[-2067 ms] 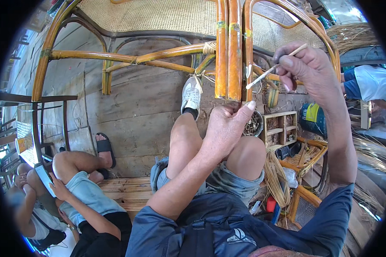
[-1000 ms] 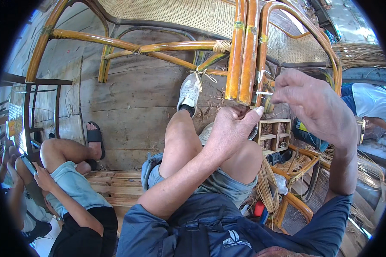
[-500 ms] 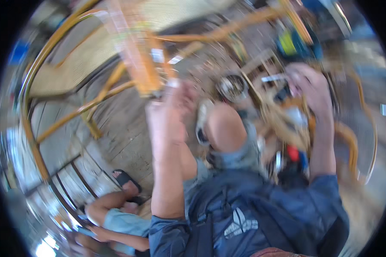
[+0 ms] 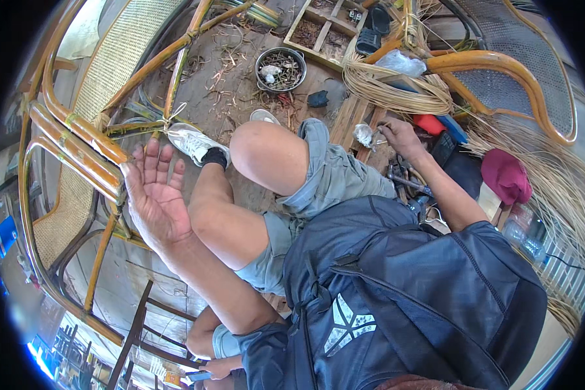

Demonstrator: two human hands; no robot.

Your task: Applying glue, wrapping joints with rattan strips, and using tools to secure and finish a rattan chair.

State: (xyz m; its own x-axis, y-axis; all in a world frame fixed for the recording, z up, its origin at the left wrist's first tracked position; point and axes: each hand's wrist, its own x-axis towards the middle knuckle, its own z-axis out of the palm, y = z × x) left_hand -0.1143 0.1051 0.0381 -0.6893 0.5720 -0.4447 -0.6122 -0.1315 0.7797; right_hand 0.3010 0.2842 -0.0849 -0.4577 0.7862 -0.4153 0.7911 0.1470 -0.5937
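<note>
My left hand (image 4: 159, 201) is open with its palm up and fingers stretched out. Its thumb side lies against the cut ends of the varnished cane poles (image 4: 78, 146) of a chair frame. Thin pale ties bind a crosspiece (image 4: 175, 117) just beyond the fingertips. On the right, my right hand (image 4: 403, 140) is low, beside my knee. Its fingers are bent together at the edge of a small crumpled whitish bag (image 4: 364, 134). What the fingertips pinch is too small to make out.
A round metal pot (image 4: 281, 69) with scraps stands ahead, near a divided wooden box (image 4: 325, 29). Coiled cane strips (image 4: 403, 91), a curved chair part (image 4: 500, 65) and a maroon cap (image 4: 506, 175) lie to the right. Another person's hand (image 4: 221, 367) holds a phone at lower left.
My right hand has come down and in, from raised at the right to beside the small bag. My left hand has moved left and opened. The chair frame now sits further left.
</note>
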